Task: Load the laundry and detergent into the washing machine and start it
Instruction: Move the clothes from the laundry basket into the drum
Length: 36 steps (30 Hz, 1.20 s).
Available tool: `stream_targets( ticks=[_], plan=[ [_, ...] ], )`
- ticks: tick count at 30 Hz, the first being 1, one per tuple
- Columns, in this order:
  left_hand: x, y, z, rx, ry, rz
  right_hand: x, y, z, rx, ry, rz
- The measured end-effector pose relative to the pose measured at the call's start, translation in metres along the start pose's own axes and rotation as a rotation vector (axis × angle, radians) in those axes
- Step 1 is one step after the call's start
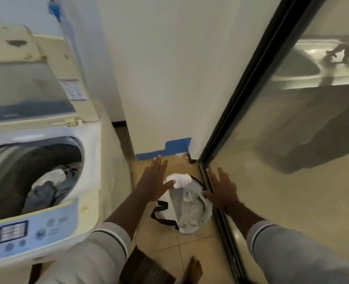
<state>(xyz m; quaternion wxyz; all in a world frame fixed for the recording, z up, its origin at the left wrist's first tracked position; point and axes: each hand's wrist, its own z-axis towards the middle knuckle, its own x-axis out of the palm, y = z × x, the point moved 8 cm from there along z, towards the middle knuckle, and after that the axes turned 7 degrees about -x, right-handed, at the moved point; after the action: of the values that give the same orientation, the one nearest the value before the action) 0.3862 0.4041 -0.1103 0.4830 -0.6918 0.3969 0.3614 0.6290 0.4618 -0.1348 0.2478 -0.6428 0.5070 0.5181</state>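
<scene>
**Both hands spread above laundry bag in narrow floor gap**

Grip: The left hand (155, 181) and right hand (223, 190) are both wide, fingers straight and spread, holding nothing. The laundry bag (187, 214) stands on the floor (190, 247) between and below the two hands. The left thumb lies against a white cloth (179, 179) bulging from the bag's mouth, but whether it touches cannot be told. The right thumb sits over the bag's near rim.

Edges and room: The bag occupies a narrow strip of tiled floor. Just right of the right hand runs the black frame (241, 99) of a glass door (292, 160), and the bag's side is close against its bottom track. Beyond the fingertips of both hands a white wall (159, 68) closes the strip, with a blue band (165, 149) at its foot. Left of the left hand stands the washing machine (88, 160), lid (26, 89) raised, drum open upward.

Surroundings: Clothes (50, 187) lie in the drum. The control panel (15, 232) faces the person, below the left forearm. A black strap (161, 214) hangs on the bag's left side. A bare foot (193, 267) stands on the tiles nearer than the bag.

Count: two hands, one bag, one machine, one foot visible.
</scene>
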Motion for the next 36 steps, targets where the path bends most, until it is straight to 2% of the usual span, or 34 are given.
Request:
stream_targets(
  ticks=[5,15,19,22,24,27,32,35,36],
  plan=[
    [0.101,0.012,0.003,-0.093,0.185,-0.027,0.084,-0.043,-0.028,0.085,0.151,0.063],
    [0.287,0.048,0.04,-0.052,0.403,-0.034,0.246,-0.055,0.005,0.205,0.245,0.283],
    [0.355,0.055,0.066,-0.014,0.44,-0.055,0.293,-0.062,0.053,0.22,0.238,0.326],
    [0.404,0.061,0.098,0.023,0.399,-0.053,0.342,-0.078,0.098,0.219,0.2,0.348],
    [0.436,0.064,0.121,0.045,0.361,-0.029,0.381,-0.094,0.124,0.238,0.248,0.314],
    [0.507,0.071,0.151,0.048,0.395,0.009,0.448,-0.126,0.157,0.273,0.328,0.246],
    [0.635,0.092,0.18,-0.017,0.502,-0.033,0.545,-0.177,0.202,0.449,0.408,0.248],
    [0.682,0.094,0.195,-0.097,0.484,-0.026,0.59,-0.2,0.222,0.584,0.416,0.291],
    [0.703,0.093,0.195,-0.106,0.552,-0.013,0.605,-0.206,0.225,0.615,0.419,0.297]
  ],
)
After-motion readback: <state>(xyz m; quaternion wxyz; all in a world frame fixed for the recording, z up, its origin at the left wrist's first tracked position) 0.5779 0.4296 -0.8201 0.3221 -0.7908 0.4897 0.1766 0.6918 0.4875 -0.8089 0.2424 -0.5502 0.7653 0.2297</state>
